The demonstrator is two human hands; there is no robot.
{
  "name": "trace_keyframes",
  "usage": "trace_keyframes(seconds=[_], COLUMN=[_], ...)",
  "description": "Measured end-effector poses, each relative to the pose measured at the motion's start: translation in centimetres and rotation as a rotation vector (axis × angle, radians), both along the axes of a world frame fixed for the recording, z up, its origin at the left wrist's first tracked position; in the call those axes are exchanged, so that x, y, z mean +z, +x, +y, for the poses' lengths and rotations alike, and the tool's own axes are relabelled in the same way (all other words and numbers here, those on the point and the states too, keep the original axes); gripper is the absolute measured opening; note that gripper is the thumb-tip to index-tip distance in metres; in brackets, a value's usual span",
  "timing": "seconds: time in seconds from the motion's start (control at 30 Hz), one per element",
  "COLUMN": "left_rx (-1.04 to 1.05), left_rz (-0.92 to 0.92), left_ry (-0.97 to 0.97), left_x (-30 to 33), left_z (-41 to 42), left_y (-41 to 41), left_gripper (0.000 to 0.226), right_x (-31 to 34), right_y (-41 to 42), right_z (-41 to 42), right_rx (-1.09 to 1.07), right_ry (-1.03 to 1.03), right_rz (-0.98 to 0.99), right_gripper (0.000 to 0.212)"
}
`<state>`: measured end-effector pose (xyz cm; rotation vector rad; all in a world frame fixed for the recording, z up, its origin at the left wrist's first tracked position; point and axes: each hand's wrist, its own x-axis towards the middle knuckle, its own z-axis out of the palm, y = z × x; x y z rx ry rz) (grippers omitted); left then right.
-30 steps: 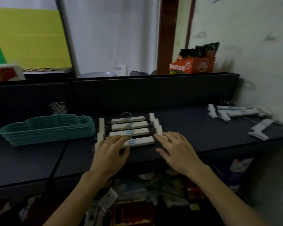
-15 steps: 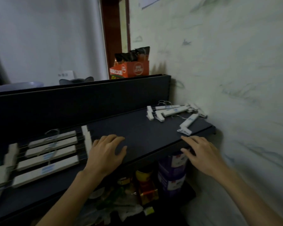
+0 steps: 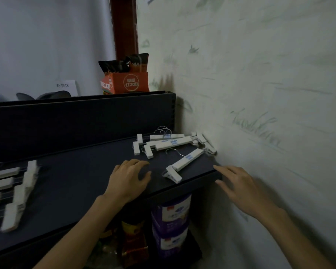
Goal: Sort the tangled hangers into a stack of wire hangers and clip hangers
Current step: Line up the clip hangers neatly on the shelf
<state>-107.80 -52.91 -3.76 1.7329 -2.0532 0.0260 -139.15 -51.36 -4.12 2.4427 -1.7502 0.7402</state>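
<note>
**Both hands open at the table's right end, nothing held**

The dark table (image 3: 76,177) runs from the left edge of view to its right end against the pale wall (image 3: 260,94), with a dark back panel (image 3: 81,121) rising along its far edge. At the left, a sorted row of clip hangers (image 3: 12,189) lies blurred, near the front edge. A loose pile of clip hangers (image 3: 169,142) sits in the far right corner, touching the wall. One single clip hanger (image 3: 184,164) lies slantwise just in front of that pile, its near clip close to the front edge. My left hand (image 3: 128,177) rests palm down on bare table just left of it, fingers relaxed, gripping nothing. My right hand (image 3: 239,183) hovers spread at the front right corner, its fingertips by the table's edge, empty. Open tabletop stretches between my left hand and the sorted row.
</note>
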Motion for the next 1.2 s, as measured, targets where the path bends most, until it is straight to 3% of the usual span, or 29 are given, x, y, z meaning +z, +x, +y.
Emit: trace_keyframes(seconds=[0.27, 0.4, 0.63, 1.2], left_rx=[0.023, -0.036, -0.126, -0.256], left_rz=[-0.015, -0.004, -0.108, -0.132], left_ry=[-0.015, -0.047, 0.044, 0.116], left_x=[0.9, 1.6, 1.4, 1.7], left_z=[-6.0, -10.0, -15.8, -19.0], left_y=[-1.3, -2.4, -4.8, -5.9], left_gripper=[0.040, 0.040, 0.047, 0.049], right_x=[0.0, 0.4, -0.1, 0.5], right_y=[1.7, 3.5, 5.0, 6.2], right_z=[-5.7, -8.5, -12.2, -13.4], right_rx=[0.148, 0.208, 0.222, 0.290], right_ry=[-0.006, -0.037, 0.109, 0.186], right_rz=[-0.005, 0.069, 0.294, 0.327], right_gripper=[0.042, 0.042, 0.051, 0.041])
